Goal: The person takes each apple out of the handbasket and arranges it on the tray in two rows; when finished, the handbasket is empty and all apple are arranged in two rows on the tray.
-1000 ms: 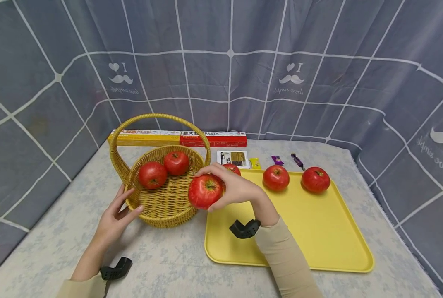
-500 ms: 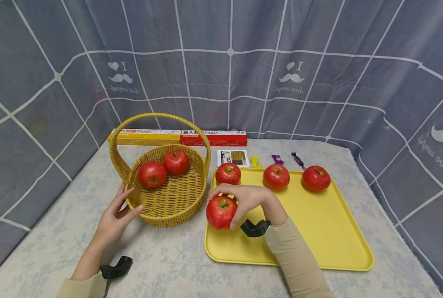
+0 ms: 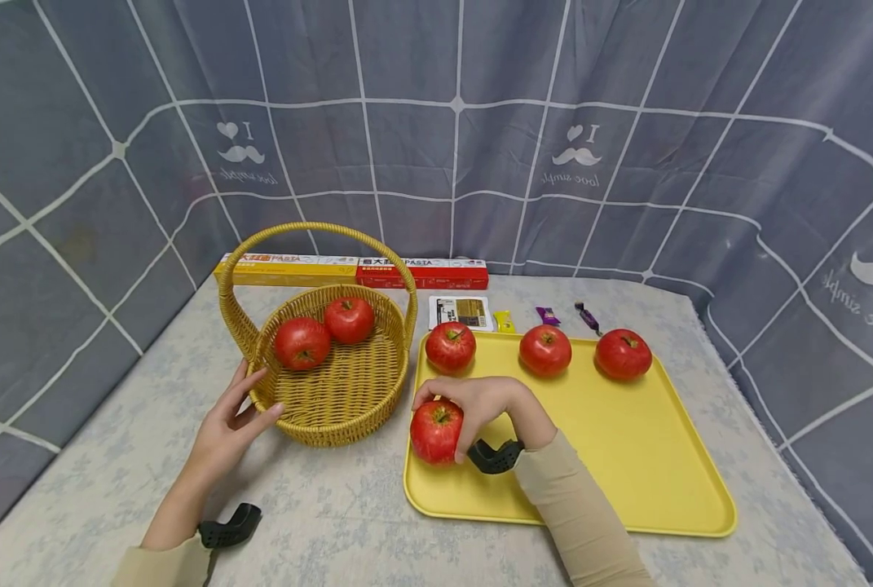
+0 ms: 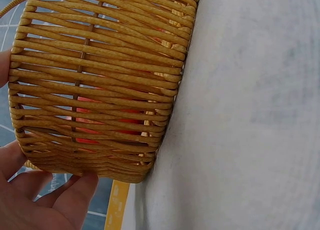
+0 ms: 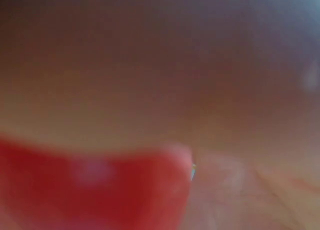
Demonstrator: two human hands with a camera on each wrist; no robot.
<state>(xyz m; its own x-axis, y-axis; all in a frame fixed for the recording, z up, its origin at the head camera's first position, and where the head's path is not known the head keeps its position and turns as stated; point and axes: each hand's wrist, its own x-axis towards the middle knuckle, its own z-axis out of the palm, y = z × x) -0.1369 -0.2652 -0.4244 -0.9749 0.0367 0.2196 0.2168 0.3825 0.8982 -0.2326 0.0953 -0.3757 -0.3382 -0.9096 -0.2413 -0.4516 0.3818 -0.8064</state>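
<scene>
— Moved since earlier frames? Held tomato [image 3: 436, 430] lowered from beside basket [image 3: 333, 424] onto tray [image 3: 627, 481], lower centre.
— Hands? Right hand [image 3: 483, 403] curled round tomato; left hand [image 3: 227, 428] relaxed, touching basket wall.

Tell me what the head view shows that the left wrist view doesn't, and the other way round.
Only the head view shows the right hand gripping a tomato at the near left corner of the yellow tray, three more tomatoes along the tray's far edge, two tomatoes in the open basket, and the boxes and sweets behind. Only the left wrist view shows the basket's woven side close up, with red visible through the gaps. Both show the left hand resting against the basket on the table.
</scene>
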